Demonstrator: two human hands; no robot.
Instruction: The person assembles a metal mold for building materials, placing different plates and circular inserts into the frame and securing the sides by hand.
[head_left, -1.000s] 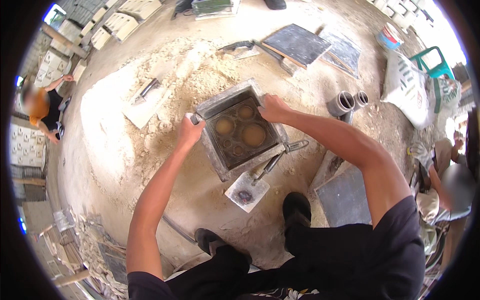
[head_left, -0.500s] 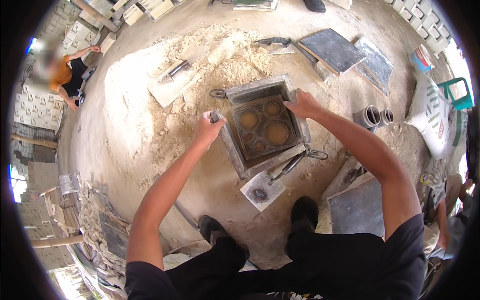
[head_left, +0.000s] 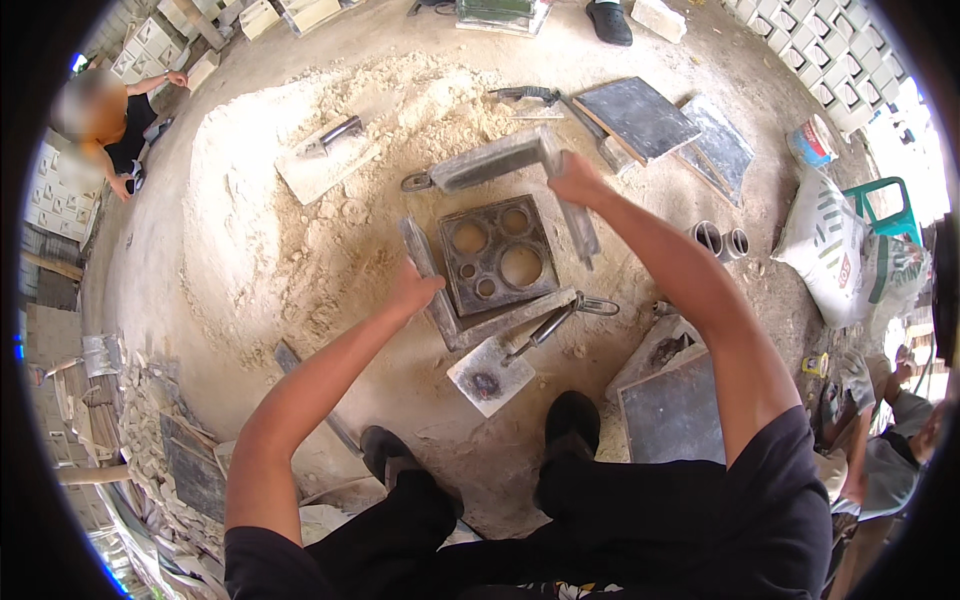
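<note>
A square grey mould plate (head_left: 455,215) with several round openings lies on the floor in front of me. Around it, a box-shaped mould frame stands parted into two L-shaped halves. My left hand (head_left: 413,290) is closed on the left wall of the near half (head_left: 470,332). With my right hand (head_left: 578,182) I grip the far half (head_left: 490,165) near its corner; its right wall is motion-smeared, and a gap separates it from the plate. Wire clasps hang at two corners. A square trowel (head_left: 490,375) lies by the near half, its handle against the frame.
Pale powder (head_left: 250,190) is heaped to the left, with another trowel (head_left: 330,138) on it. Dark boards (head_left: 640,118) lie at the far right, near a bucket (head_left: 811,142) and white sacks (head_left: 825,250). Another person (head_left: 120,130) crouches far left; one more (head_left: 890,430) sits at right.
The frame's halves have come apart: the far half has moved away from the plate, and the left wall leans outward. The plate now stands exposed between them.
</note>
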